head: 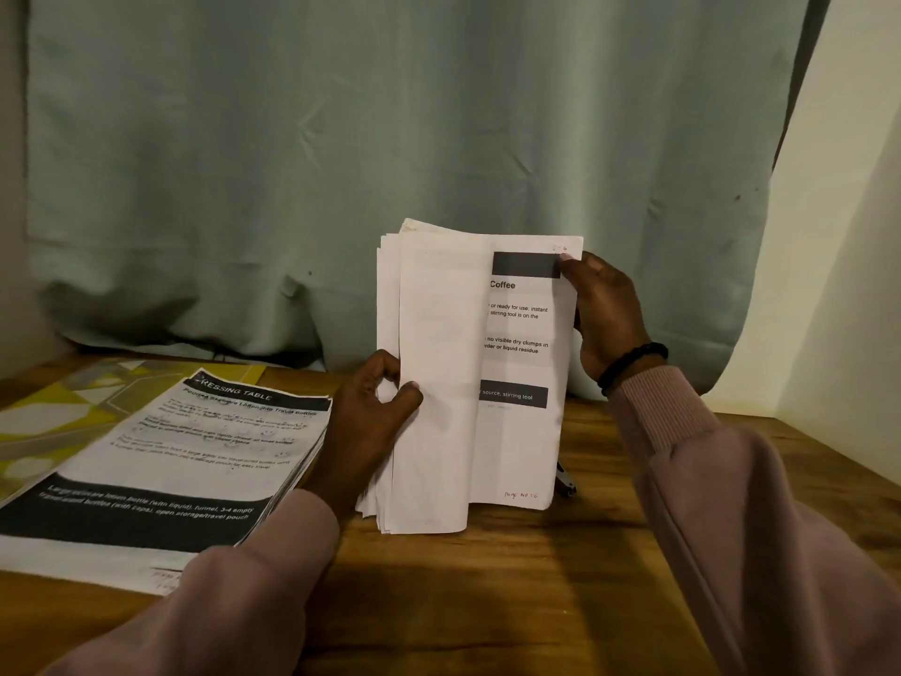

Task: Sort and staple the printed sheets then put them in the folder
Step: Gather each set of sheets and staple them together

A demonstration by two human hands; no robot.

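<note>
A stack of printed sheets [439,383] stands upright on the wooden table, its front pages bent leftward. My left hand [370,412] grips those turned pages at the left edge, thumb in front. My right hand [604,314] pinches the right edge of the page behind, which shows the word "Coffee". A second pile of printed sheets [161,475] lies flat at the left, headed "DRESSING TABLE". Under that pile lies a yellow and grey patterned folder [53,412]. A small dark stapler [565,480] peeks out behind the upright stack's lower right corner, mostly hidden.
A pale green curtain [390,163] hangs right behind the table's far edge. A cream wall [848,285] runs along the right side. Bare wooden tabletop [487,602] shows in front of the upright stack, between my sleeves.
</note>
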